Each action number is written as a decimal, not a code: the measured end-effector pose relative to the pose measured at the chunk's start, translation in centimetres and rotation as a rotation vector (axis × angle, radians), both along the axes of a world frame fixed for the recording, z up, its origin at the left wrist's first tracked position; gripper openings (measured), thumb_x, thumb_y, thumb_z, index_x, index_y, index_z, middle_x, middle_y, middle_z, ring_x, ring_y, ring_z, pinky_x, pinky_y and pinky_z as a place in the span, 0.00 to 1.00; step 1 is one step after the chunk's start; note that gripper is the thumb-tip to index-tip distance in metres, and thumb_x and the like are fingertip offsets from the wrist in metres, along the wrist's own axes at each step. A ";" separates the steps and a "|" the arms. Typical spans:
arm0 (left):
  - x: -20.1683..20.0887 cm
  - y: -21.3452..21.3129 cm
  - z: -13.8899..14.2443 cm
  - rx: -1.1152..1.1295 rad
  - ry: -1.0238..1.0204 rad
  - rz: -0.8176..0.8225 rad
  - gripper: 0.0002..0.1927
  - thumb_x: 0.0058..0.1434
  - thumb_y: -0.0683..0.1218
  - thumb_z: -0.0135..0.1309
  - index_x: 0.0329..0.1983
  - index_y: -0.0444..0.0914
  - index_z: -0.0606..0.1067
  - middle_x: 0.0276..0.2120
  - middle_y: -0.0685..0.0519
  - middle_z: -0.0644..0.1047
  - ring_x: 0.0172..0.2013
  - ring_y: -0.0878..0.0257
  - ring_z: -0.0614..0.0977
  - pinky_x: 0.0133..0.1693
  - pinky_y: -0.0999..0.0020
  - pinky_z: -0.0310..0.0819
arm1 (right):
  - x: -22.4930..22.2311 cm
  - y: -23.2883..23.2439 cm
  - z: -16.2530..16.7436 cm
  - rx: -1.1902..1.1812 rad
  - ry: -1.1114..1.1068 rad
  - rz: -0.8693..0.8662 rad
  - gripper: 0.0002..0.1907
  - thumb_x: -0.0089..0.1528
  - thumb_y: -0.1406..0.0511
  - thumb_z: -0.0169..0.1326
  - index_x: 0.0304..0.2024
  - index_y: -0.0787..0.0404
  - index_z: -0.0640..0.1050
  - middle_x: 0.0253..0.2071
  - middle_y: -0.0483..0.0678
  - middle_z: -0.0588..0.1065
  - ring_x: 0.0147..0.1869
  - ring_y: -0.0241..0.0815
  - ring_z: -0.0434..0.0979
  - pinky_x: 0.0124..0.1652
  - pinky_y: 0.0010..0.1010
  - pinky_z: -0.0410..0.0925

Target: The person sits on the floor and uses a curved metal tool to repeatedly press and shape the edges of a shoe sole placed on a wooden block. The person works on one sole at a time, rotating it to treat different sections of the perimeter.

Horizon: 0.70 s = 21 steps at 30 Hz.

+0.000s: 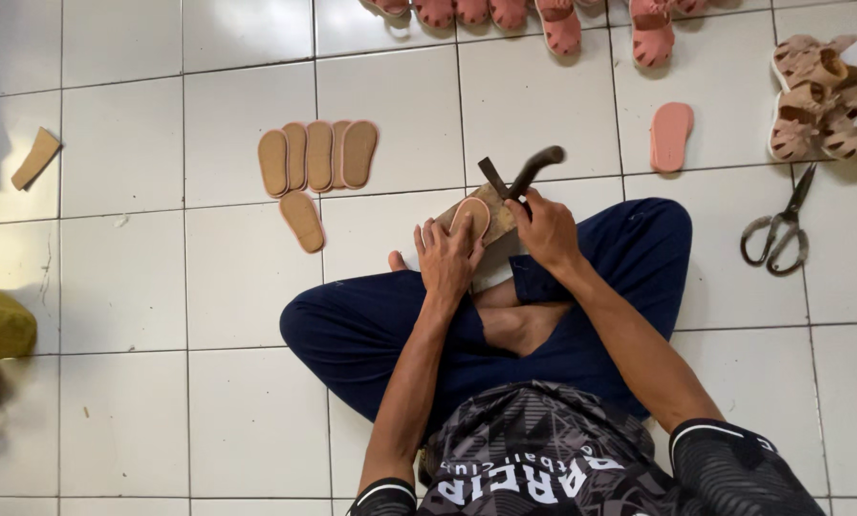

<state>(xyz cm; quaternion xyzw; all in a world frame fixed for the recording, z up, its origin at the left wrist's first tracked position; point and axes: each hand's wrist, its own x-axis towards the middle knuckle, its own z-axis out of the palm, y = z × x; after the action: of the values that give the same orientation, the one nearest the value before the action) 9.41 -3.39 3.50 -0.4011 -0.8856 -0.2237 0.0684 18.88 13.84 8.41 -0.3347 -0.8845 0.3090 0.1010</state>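
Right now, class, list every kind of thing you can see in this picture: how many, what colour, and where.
Sole: one, tan, on the board under the left hand.
Board: one, brown, on the lap.
Hammer: one, dark, in the right hand.
Loose soles: six, tan, on the floor tiles ahead to the left.
Pink sole: one, on the floor to the right.
Pink sandals: several, along the top edge.
Tan sandals: a heap, upper right.
Scissors: one pair, metal, right.
Tan offcut: one, far left.
Left hand: presses the sole.
Right hand: grips the hammer.
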 end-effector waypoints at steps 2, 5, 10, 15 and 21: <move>0.0 -0.1 -0.1 0.003 0.011 -0.003 0.27 0.61 0.59 0.59 0.63 0.48 0.75 0.46 0.34 0.74 0.59 0.38 0.72 0.66 0.39 0.57 | 0.4 -1.2 -0.4 0.132 -0.043 0.133 0.18 0.64 0.56 0.56 0.52 0.57 0.81 0.22 0.58 0.77 0.25 0.60 0.79 0.28 0.49 0.71; 0.1 -0.1 0.0 -0.002 0.037 0.000 0.28 0.60 0.59 0.59 0.62 0.47 0.75 0.46 0.33 0.75 0.58 0.38 0.73 0.65 0.40 0.57 | 0.8 -1.4 -0.4 0.095 -0.089 0.171 0.16 0.63 0.56 0.57 0.47 0.58 0.83 0.22 0.58 0.77 0.27 0.60 0.79 0.29 0.47 0.70; 0.2 0.3 -0.1 -0.006 0.036 0.058 0.31 0.60 0.62 0.60 0.63 0.43 0.74 0.44 0.34 0.77 0.57 0.39 0.74 0.64 0.38 0.57 | 0.8 -0.9 0.6 -0.114 0.024 0.004 0.17 0.67 0.56 0.54 0.48 0.64 0.79 0.23 0.57 0.77 0.26 0.56 0.80 0.28 0.44 0.70; 0.1 0.1 -0.5 -0.031 0.066 0.091 0.31 0.63 0.64 0.59 0.63 0.44 0.74 0.42 0.38 0.78 0.56 0.42 0.74 0.63 0.36 0.57 | 2.2 -3.2 0.1 -0.015 0.265 -0.006 0.16 0.69 0.58 0.52 0.47 0.66 0.78 0.26 0.57 0.78 0.29 0.58 0.80 0.28 0.44 0.70; 0.1 0.0 -0.4 -0.030 0.079 0.071 0.32 0.61 0.65 0.59 0.62 0.43 0.74 0.41 0.38 0.78 0.56 0.42 0.74 0.62 0.36 0.57 | 2.5 -3.3 -1.4 -0.068 -0.045 0.051 0.17 0.67 0.54 0.54 0.43 0.60 0.82 0.23 0.60 0.77 0.29 0.61 0.80 0.31 0.49 0.71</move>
<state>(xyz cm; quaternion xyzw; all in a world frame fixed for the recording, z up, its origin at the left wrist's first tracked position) 9.50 -3.41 3.10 -0.3790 -0.8991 -0.1920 0.1051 21.34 10.58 7.01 -0.3223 -0.8837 0.3337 0.0618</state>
